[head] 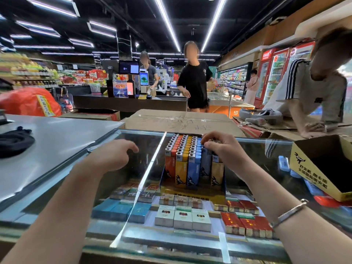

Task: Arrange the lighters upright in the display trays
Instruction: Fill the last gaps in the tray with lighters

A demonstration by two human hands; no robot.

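The lighters (187, 155) stand upright in the display tray (192, 193) on the glass counter (133, 242) – the right hand (223, 147) rests on them. An open box (322, 168) stands to the right

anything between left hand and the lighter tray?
Head view: only bare glass countertop with a bright light reflection separates the left hand from the lighter tray. Nothing sits there.

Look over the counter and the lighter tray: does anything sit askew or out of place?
The lighters stand upright in neat colour rows in their tray. One oddity: the yellow display box at the right lies tipped on its side on the glass counter, its opening showing nothing inside.
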